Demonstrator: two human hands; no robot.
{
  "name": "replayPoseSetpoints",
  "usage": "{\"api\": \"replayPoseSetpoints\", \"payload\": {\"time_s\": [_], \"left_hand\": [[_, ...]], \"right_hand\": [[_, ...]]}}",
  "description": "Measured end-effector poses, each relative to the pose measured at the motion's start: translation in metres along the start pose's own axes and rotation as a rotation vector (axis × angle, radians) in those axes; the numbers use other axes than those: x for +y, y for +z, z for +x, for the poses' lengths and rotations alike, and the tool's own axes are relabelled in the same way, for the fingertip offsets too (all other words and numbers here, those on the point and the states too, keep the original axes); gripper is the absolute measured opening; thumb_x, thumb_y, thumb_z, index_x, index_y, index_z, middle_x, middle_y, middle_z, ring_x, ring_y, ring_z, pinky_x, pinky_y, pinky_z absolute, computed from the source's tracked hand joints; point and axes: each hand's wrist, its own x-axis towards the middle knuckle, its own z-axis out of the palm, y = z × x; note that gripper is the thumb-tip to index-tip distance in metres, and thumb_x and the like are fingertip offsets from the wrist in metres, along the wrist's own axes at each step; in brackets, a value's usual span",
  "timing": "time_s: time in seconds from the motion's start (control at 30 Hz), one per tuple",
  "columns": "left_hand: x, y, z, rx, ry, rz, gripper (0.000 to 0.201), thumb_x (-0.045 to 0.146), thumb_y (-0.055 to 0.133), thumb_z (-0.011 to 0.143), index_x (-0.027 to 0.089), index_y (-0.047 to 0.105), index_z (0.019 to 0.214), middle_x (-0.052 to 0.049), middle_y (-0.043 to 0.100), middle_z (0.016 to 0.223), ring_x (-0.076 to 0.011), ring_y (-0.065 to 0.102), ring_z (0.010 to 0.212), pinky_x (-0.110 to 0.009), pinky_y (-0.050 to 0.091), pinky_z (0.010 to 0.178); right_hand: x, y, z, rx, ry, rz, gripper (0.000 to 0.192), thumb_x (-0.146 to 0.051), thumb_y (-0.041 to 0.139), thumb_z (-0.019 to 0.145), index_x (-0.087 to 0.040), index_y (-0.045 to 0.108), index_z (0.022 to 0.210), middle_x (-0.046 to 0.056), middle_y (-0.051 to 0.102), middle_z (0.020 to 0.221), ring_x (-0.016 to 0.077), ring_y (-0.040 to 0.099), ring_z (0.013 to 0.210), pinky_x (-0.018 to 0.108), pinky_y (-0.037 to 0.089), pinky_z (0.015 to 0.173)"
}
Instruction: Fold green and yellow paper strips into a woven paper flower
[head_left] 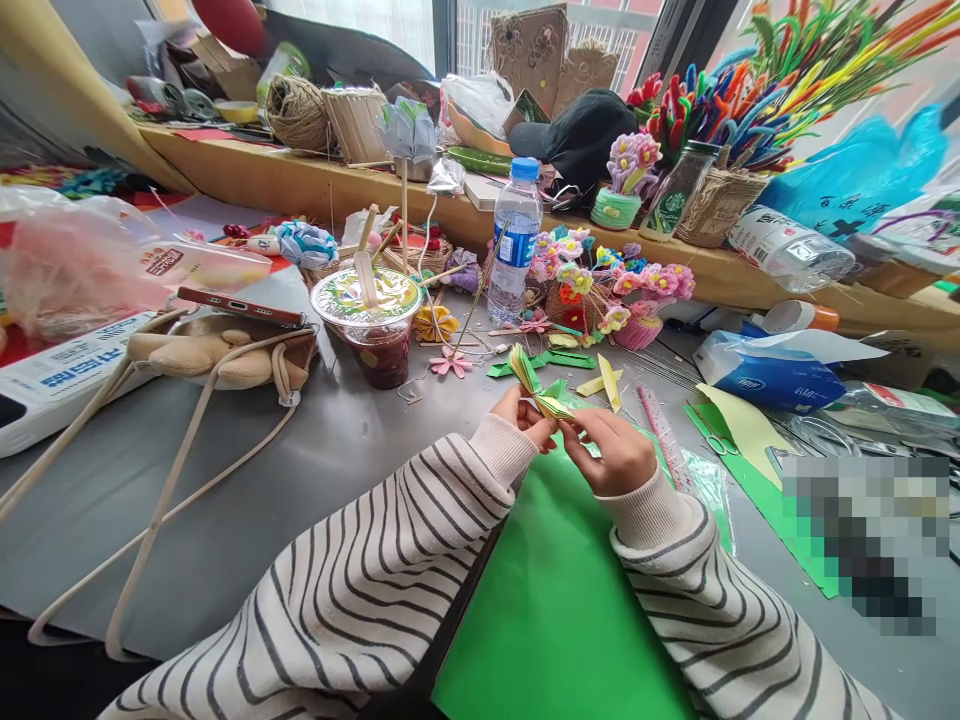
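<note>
Between my hands is a folded paper piece in green and yellow, pleated and fanned out. My left hand pinches it from the left, with pleats rising above the fingers. Closed on its right end is my right hand, thumb and forefinger together. Both hands are over the upper end of a large green paper sheet. Just beyond them lie green folded strips and crossed yellow strips. A pink ruler lies right of my right hand.
A lidded cup of dark drink and a water bottle stand beyond my hands. At left, a phone rests on a beige bag. Right are scissors and a blue tissue pack. Craft flowers line the back.
</note>
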Motion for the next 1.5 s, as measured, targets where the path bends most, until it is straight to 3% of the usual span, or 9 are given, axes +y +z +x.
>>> {"api": "replayPoseSetpoints", "payload": {"time_s": [0.3, 0.53, 0.7, 0.87, 1.0, 1.17, 1.37, 1.5], "left_hand": [[-0.002, 0.001, 0.001, 0.064, -0.034, -0.039, 0.023, 0.002, 0.054, 0.06, 0.015, 0.039, 0.071, 0.011, 0.044, 0.038, -0.0046, 0.046, 0.031, -0.014, 0.038, 0.032], [-0.007, 0.001, 0.003, 0.056, 0.004, -0.01, 0.025, 0.005, 0.056, 0.058, 0.015, 0.039, 0.072, 0.011, 0.045, 0.039, -0.0056, 0.048, 0.031, -0.013, 0.038, 0.031], [-0.007, 0.003, 0.001, 0.013, 0.003, -0.013, 0.022, 0.008, 0.056, 0.06, 0.015, 0.039, 0.073, 0.01, 0.045, 0.04, -0.0051, 0.047, 0.032, -0.014, 0.039, 0.032], [-0.007, 0.0, 0.001, -0.041, 0.055, -0.073, 0.028, 0.016, 0.062, 0.058, 0.014, 0.042, 0.077, 0.009, 0.048, 0.044, -0.0061, 0.05, 0.035, -0.015, 0.04, 0.034], [-0.007, -0.004, 0.004, -0.051, 0.095, -0.102, 0.038, 0.022, 0.069, 0.051, 0.013, 0.048, 0.082, 0.006, 0.052, 0.049, -0.0067, 0.052, 0.042, -0.016, 0.042, 0.039], [-0.01, -0.008, 0.008, -0.015, 0.076, -0.087, 0.027, 0.023, 0.068, 0.05, 0.012, 0.053, 0.07, 0.004, 0.054, 0.052, -0.0059, 0.051, 0.045, -0.018, 0.043, 0.043], [-0.011, -0.008, 0.009, -0.077, 0.116, -0.142, 0.024, 0.021, 0.065, 0.055, 0.012, 0.057, 0.076, -0.003, 0.061, 0.073, -0.0097, 0.057, 0.067, -0.023, 0.046, 0.064], [-0.011, -0.007, 0.007, -0.098, 0.123, -0.196, 0.03, 0.02, 0.064, 0.056, 0.012, 0.052, 0.083, -0.003, 0.06, 0.074, -0.0114, 0.058, 0.069, -0.026, 0.046, 0.066]], "right_hand": [[0.004, 0.003, 0.0, 0.0, -0.114, -0.004, 0.017, -0.014, 0.044, 0.076, -0.015, 0.061, 0.075, 0.005, 0.065, 0.068, 0.0129, 0.06, 0.061, 0.022, 0.048, 0.057], [0.001, 0.004, -0.002, 0.013, -0.06, -0.028, 0.017, -0.015, 0.044, 0.077, -0.014, 0.061, 0.075, 0.005, 0.065, 0.067, 0.0129, 0.059, 0.061, 0.022, 0.046, 0.058], [-0.004, 0.006, -0.004, 0.004, 0.074, -0.041, 0.015, -0.017, 0.046, 0.075, -0.014, 0.06, 0.069, 0.003, 0.059, 0.057, 0.01, 0.05, 0.046, 0.023, 0.04, 0.049], [-0.003, 0.004, -0.003, 0.042, 0.243, 0.12, 0.014, -0.019, 0.047, 0.073, -0.015, 0.06, 0.069, 0.002, 0.059, 0.057, 0.0099, 0.051, 0.047, 0.022, 0.042, 0.046], [-0.003, 0.003, -0.001, 0.099, 0.517, 0.323, 0.012, -0.026, 0.052, 0.071, -0.017, 0.061, 0.071, 0.002, 0.06, 0.059, 0.0103, 0.054, 0.046, 0.022, 0.046, 0.046], [-0.006, 0.003, 0.001, 0.089, 0.828, 0.719, 0.018, -0.031, 0.057, 0.066, -0.016, 0.06, 0.074, 0.0, 0.06, 0.056, 0.0106, 0.055, 0.045, 0.023, 0.048, 0.046], [-0.008, 0.002, 0.004, 0.1, 0.955, 0.915, 0.015, -0.027, 0.061, 0.062, -0.016, 0.06, 0.072, -0.001, 0.06, 0.056, 0.0084, 0.053, 0.046, 0.021, 0.046, 0.045], [-0.007, 0.001, 0.006, 0.104, 0.987, 0.961, 0.017, -0.025, 0.062, 0.06, -0.015, 0.06, 0.074, -0.001, 0.062, 0.059, 0.008, 0.053, 0.047, 0.021, 0.045, 0.045]]}}
